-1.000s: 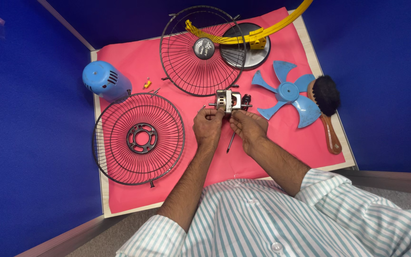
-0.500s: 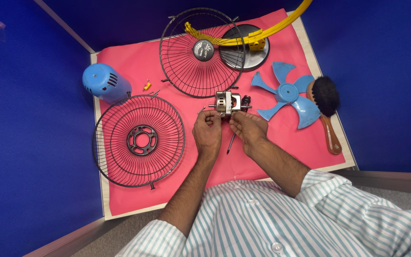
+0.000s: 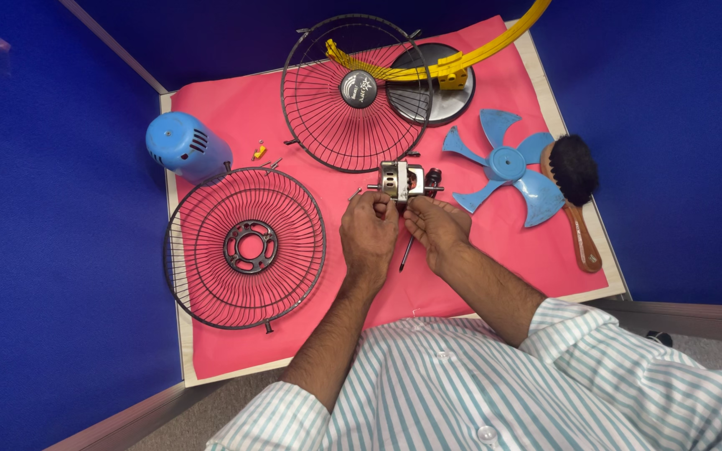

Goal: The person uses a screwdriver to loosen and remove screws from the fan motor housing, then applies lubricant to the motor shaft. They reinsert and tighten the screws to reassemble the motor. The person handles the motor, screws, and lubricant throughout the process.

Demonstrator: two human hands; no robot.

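A small metal fan motor [image 3: 404, 179] sits on the pink mat [image 3: 478, 267] in the middle. My left hand [image 3: 367, 235] pinches its near left side with the fingertips. My right hand [image 3: 436, 227] touches the motor's near right side and also holds a thin screwdriver [image 3: 406, 252], whose shaft points down toward me between the two hands.
A black rear fan grille [image 3: 244, 247] lies left; a front grille [image 3: 358, 92] lies at the back beside a dark round base [image 3: 453, 100] and a yellow stand [image 3: 503, 42]. Blue motor cover [image 3: 185, 147] far left, blue fan blade [image 3: 507, 167] and brush [image 3: 577, 192] right.
Both hands have shifted slightly closer to the motor; little else has moved.
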